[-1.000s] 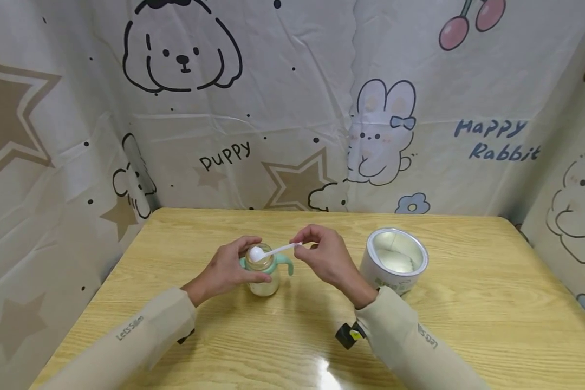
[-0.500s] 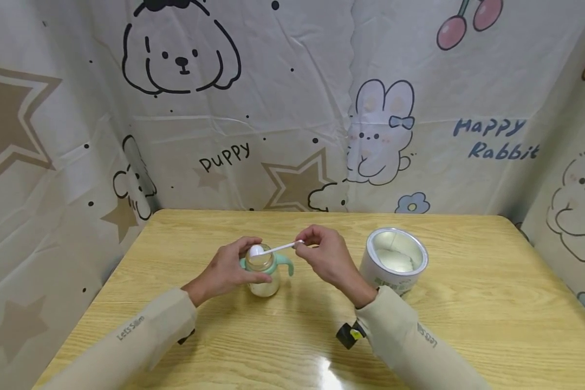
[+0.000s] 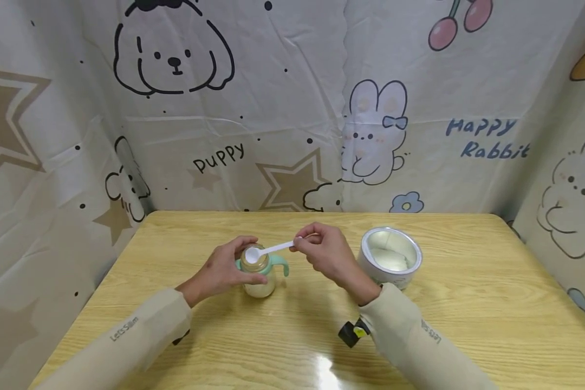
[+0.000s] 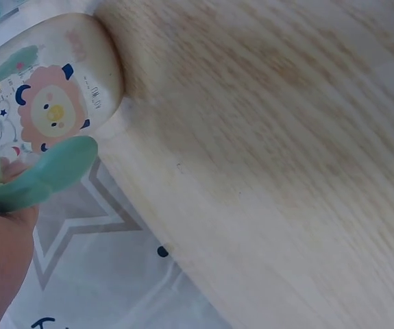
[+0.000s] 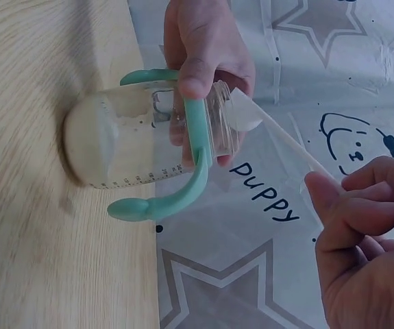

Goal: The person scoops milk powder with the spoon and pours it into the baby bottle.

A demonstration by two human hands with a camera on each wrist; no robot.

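A clear baby bottle [image 3: 260, 288] with mint-green handles stands upright on the table, its mouth uncovered. Pale contents lie inside its lower part [image 5: 90, 140]. My left hand [image 3: 222, 269] grips the bottle round its neck, thumb on the near side. Over the bottle's mouth is the bowl of a white measuring scoop [image 3: 279, 247], turned upward. Whether the bowl touches the rim, I cannot tell. The end of the scoop's handle is pinched between the thumb and fingers of my right hand [image 3: 327, 253]. In the left wrist view, a green handle [image 4: 53, 175] partly covers the fingers.
Right of my right hand stands an open can [image 3: 365, 265] with a silver rim, pale powder [image 3: 391, 260] inside. The wood-grain table [image 3: 292, 336] is bounded by a printed cloth [image 3: 292, 124] behind and at both sides. A black device [image 3: 353, 332] hangs under my right wrist.
The scoop has turned over at the bottle's mouth, from bowl facing down to bowl facing up. My left hand and the bottle stay in place; the head view has shifted slightly.
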